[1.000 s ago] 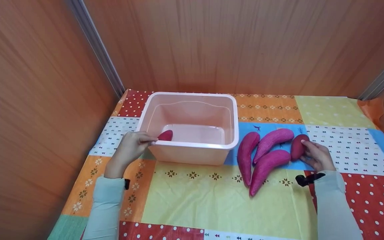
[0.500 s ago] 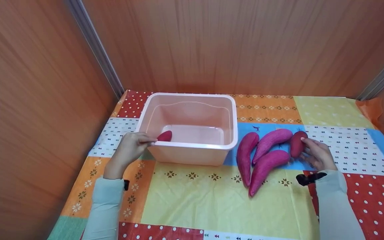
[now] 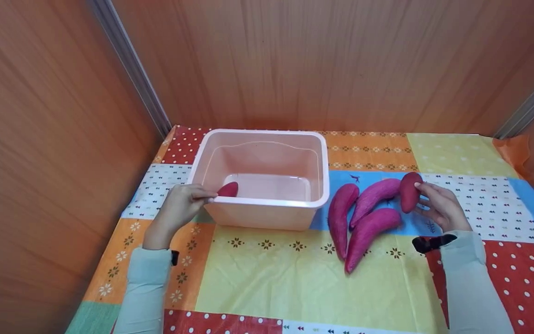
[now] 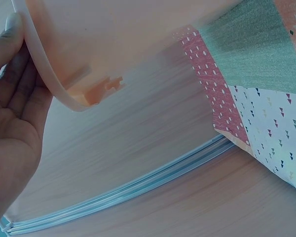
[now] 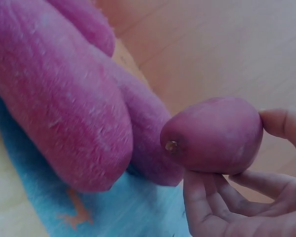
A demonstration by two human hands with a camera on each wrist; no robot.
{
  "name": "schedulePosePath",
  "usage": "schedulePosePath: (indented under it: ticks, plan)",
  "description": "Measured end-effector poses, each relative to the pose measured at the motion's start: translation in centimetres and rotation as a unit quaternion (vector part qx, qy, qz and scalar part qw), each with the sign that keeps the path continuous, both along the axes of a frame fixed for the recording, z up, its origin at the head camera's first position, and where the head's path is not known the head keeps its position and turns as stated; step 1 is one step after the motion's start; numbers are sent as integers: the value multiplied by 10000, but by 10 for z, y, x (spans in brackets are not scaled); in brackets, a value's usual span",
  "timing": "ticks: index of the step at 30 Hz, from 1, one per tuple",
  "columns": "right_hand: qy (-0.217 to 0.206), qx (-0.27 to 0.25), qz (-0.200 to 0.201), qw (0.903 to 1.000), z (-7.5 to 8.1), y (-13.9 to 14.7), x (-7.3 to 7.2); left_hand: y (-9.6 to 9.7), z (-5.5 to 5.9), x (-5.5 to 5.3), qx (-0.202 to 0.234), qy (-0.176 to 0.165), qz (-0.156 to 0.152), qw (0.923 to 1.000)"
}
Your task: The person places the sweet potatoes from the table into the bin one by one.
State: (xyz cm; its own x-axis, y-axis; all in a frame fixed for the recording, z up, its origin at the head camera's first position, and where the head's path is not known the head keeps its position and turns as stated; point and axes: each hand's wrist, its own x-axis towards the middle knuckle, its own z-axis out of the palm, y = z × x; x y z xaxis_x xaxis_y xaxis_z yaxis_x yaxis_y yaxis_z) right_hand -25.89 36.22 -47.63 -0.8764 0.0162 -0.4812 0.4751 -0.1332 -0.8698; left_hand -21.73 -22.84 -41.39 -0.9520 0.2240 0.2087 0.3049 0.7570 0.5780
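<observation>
My left hand (image 3: 181, 206) pinches the near left rim of a pale pink plastic tub (image 3: 267, 202), thumb and fingers on either side of the rim in the left wrist view. Inside the tub by that hand lies a red rounded piece (image 3: 228, 189), partly hidden by the rim. On the right, my right hand (image 3: 443, 206) holds a smooth, dark red oval potato (image 5: 212, 136) between thumb and fingertips, raised above the cloth. Left of it, three long curved purple-pink sweet potatoes lie together: one on the left (image 3: 342, 218), one behind (image 3: 376, 199), one in front (image 3: 371, 236).
A patchwork-print cloth (image 3: 313, 287) covers the table. Wooden panels stand behind (image 3: 267, 65) and on the left (image 3: 40, 139), with a metal strip (image 3: 130, 65) at their corner. Dark bands with small devices sit on both wrists.
The right hand has lifted the red potato upward and slightly left, away from the cloth. The left hand keeps its hold on the tub's rim.
</observation>
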Motion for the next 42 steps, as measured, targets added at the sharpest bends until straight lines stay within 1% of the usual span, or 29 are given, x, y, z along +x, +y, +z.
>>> schedulePosePath:
  ticks: [4,7,15,17,19,25,32,37,42]
  plan:
    - [101,191,291,9993,7,-3,-2,0,0,0,3,-20,-10,10000]
    - [137,277,433,9986,13,-5,-4,0,0,0,6,-36,-9,10000]
    - [352,251,749,9963,28,-11,-8,0,1,1,-20,-29,-24,10000]
    - [399,256,735,9962,31,-13,-9,0,0,0,8,14,-44,10000]
    - [436,377,743,9956,34,-16,-10,0,0,0,25,57,-46,10000]
    - [501,654,785,9935,42,-24,-12,1,0,1,84,25,-22,10000]
    - [652,356,843,9937,51,-32,-14,0,1,1,72,-32,-19,10000]
    - [737,317,969,9921,58,-40,-16,-1,2,1,54,-64,-44,10000]
    - [774,253,975,9919,64,-50,-21,0,2,1,62,-69,-55,9999]
